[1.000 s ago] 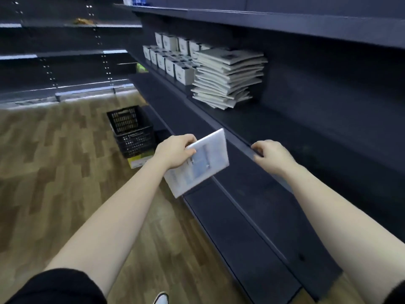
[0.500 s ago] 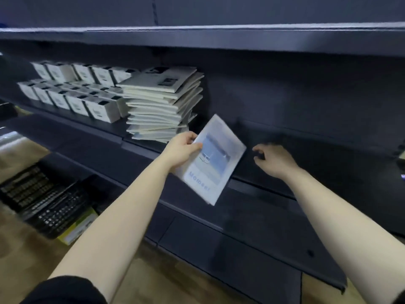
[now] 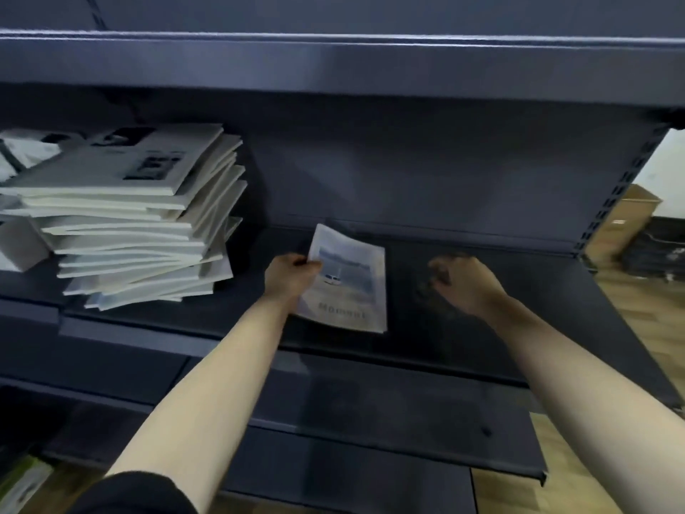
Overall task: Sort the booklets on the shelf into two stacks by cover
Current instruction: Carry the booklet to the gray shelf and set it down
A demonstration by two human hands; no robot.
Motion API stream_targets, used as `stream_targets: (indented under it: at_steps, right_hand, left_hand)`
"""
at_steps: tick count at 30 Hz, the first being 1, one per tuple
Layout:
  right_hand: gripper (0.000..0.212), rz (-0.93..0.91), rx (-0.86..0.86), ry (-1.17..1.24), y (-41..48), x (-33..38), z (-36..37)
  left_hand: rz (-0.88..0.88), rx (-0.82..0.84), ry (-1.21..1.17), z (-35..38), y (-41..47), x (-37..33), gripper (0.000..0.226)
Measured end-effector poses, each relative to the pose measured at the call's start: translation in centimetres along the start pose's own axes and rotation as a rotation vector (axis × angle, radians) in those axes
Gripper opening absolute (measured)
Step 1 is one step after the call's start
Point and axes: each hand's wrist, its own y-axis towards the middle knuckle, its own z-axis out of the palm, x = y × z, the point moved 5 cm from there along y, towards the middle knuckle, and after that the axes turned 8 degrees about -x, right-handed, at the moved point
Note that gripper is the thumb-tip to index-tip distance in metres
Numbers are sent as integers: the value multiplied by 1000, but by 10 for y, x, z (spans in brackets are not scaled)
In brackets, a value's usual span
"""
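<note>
Barely begun: left hand (image 3: 291, 278) pinches thin booklet w/ blue sea-photo cover (image 3: 348, 287) over dark metal shelf (image 3: 519, 339), 3 o'clock of tall untidy pale booklet pile (image 3: 141, 224), unsorted; right hand (image 3: 465, 285) grip blurred, can't tell.

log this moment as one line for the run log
left hand: grips boat-cover booklet | right hand: curled, empty, blurred | booklet stack: on shelf, left of both hands

The booklet (image 3: 348, 280) cover reads "Moment", blurred.

Booklet (image 3: 344, 280) now over shelf (image 3: 500, 339) (left hand (image 3: 291, 278)).
</note>
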Motion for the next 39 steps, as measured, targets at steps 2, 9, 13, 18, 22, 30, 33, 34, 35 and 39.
stream_targets:
  at_steps: [2,9,13,18,22,30,33,34,35,39]
  right_hand:
    - [38,11,13,8,8,-1,7]
    - [36,40,14,33,31,6,21]
    - [35,43,-27,44,43,13,24]
    - [35,80,-22,28,50,19,28]
    - [35,103,-33,18,51,20,31]
    - [34,120,-31,17,45,22,29]
    - [35,112,-26,20,42,22,28]
    - [35,111,-24,23,41,23,28]
    - [35,111,-21,25,40,23,27]
    - [35,84,-37,39,37,30,19]
  left_hand:
    - [15,-27,73,3,9,0,21]
    - [98,-78,307,7,37,-9,19]
    - [175,-76,433,10,53,-16,21]
    - [223,-35,519,14,65,-15,29]
    - [265,-45,546,18,70,-12,34]
    - [271,-96,550,16,73,-11,49]
    - [279,-93,585,16,72,-13,60]
    - [300,-88,633,17,70,-14,60]
    - [324,-88,678,18,67,-14,59]
    - [380,-93,697,15,55,-15,53]
